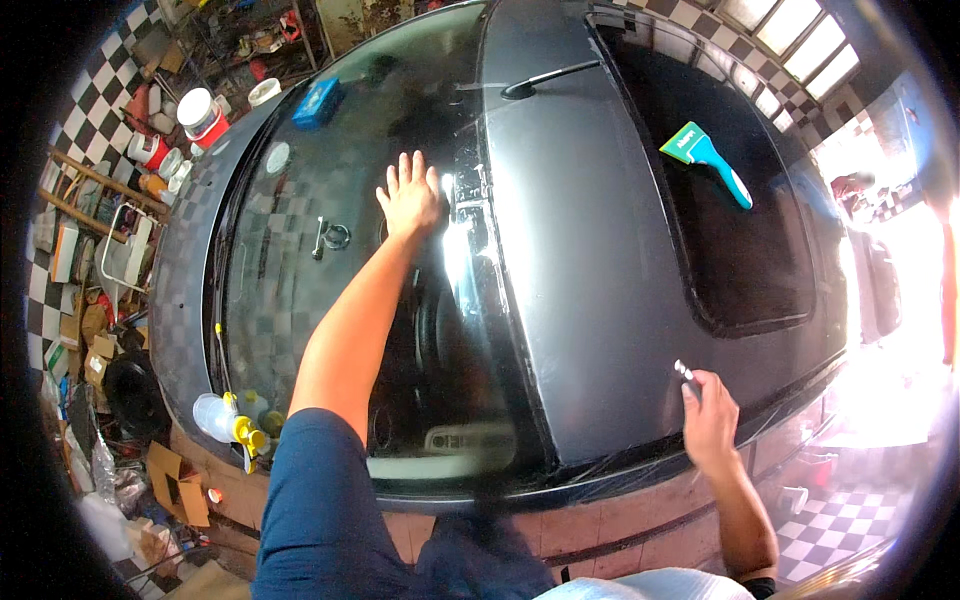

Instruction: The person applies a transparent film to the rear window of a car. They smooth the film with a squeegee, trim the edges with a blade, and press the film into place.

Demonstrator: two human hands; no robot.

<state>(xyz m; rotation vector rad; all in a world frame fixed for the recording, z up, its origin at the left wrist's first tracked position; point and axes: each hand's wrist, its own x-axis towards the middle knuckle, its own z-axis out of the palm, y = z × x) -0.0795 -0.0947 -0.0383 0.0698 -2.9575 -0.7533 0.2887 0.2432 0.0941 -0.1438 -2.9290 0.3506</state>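
My left hand (412,203) lies flat with fingers spread on the dark window glass (300,270) of a grey car, beside the glass's border with the roof (560,250). In my right hand (710,420), over the near side of the roof, is a slim dark-handled tool with a metal tip (683,370); its exact kind is unclear. On the dark sunroof panel (740,260) rests a turquoise scraper with a green blade (715,168). A blue block (317,103) sits on the far part of the glass.
A clear spray bottle with a yellow head (228,420) stands at the glass's near left corner. A black antenna (550,78) sticks up from the roof. Left of the car are white and red buckets (200,118), an open cardboard box (178,485) and clutter on a checkered floor.
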